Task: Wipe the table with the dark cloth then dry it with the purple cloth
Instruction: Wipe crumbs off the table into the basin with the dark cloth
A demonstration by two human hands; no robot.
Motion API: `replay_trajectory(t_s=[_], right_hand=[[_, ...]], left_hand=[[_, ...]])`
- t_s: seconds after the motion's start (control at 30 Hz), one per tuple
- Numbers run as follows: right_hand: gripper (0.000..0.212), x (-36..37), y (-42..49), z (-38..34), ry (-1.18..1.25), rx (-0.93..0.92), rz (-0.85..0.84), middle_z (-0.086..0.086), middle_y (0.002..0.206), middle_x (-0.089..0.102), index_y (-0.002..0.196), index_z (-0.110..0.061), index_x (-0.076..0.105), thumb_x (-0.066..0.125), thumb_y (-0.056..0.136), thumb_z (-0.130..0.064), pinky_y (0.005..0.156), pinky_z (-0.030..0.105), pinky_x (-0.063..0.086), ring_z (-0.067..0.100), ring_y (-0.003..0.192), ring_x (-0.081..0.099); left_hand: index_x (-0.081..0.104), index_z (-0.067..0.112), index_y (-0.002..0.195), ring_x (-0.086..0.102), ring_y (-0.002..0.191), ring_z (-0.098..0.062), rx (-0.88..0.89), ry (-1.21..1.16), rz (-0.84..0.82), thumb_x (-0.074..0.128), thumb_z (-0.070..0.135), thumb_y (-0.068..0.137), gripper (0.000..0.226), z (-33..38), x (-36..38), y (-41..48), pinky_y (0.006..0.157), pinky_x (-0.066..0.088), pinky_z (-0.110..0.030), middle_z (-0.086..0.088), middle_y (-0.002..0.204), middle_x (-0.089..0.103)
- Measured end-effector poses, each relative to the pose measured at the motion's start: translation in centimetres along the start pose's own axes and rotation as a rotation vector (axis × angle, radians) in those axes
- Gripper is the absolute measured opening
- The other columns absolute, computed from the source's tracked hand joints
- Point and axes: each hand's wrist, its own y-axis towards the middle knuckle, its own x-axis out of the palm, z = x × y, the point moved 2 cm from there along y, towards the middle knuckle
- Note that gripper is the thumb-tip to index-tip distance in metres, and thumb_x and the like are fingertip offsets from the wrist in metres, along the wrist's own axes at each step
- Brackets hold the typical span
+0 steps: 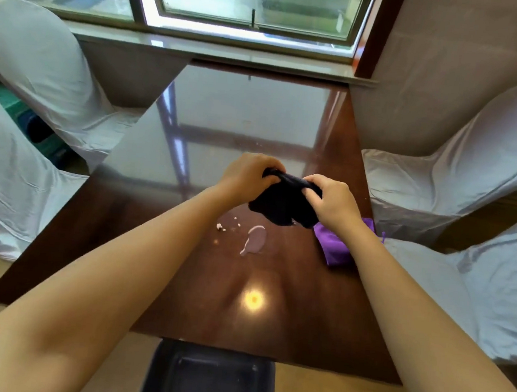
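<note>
Two bare forearms reach in; the left hand [246, 175] and right hand [329, 199] both grip a bunched dark cloth [283, 203] above the glossy brown tabletop [196, 300]. At four o'clock lies a crumpled purple cloth [335, 249]; at six, a pale spill [254, 239].

Both forearms extended forward (bare), left hand [248, 172] and right hand [329, 199] clenched close together, knuckles up.
</note>
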Motion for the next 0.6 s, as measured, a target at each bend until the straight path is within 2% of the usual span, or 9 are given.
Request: replay_trajectory(t_s=[0.2, 0.33, 0.47, 0.6], right_hand=[[0.024, 3.1, 4.4, 0.8, -0.046, 0.079, 0.074, 0.017, 0.108, 0.067, 0.111, -0.015, 0.062, 0.051, 0.09, -0.018, 0.081, 0.042, 0.048, 0.036, 0.1, 0.058], [0.025, 6.4, 4.9, 2.7, -0.062, 0.127, 0.098, 0.02, 0.103, 0.064, 0.113, -0.014, 0.061, 0.052, 0.09, -0.017, 0.077, 0.036, 0.045, 0.036, 0.096, 0.057], [0.025, 10.8, 2.6, 4.9, -0.063, 0.162, -0.014, 0.016, 0.114, 0.064, 0.111, -0.011, 0.062, 0.056, 0.086, -0.014, 0.093, 0.035, 0.041, 0.031, 0.11, 0.055], [0.02, 14.9, -0.4, 6.4, -0.097, 0.048, -0.251, 0.01, 0.139, 0.05, 0.101, -0.01, 0.063, 0.059, 0.083, -0.019, 0.115, 0.039, 0.018, 0.024, 0.134, 0.038]], left_hand=[[0.066, 0.01, 0.106, 0.06, 0.1, -0.03, -0.003, 0.021, -0.026, 0.052, 0.006, 0.087, 0.024, -3.6, 1.3, 4.2, 0.082, 0.045, -0.035, -0.013, 0.109, 0.069], [0.066, 0.009, 0.105, 0.056, 0.099, -0.035, 0.023, 0.032, -0.079, 0.052, 0.004, 0.084, 0.026, -6.4, 3.8, 5.5, 0.081, 0.043, -0.038, -0.018, 0.107, 0.068], [0.066, 0.014, 0.103, 0.056, 0.102, -0.032, 0.053, 0.051, -0.174, 0.055, 0.008, 0.082, 0.024, -9.5, 7.6, 3.2, 0.084, 0.046, -0.039, -0.012, 0.107, 0.069], [0.067, 0.016, 0.101, 0.054, 0.105, -0.027, 0.062, 0.031, -0.238, 0.057, 0.011, 0.081, 0.023, -12.1, 10.4, -0.6, 0.089, 0.044, -0.037, -0.009, 0.106, 0.069]])
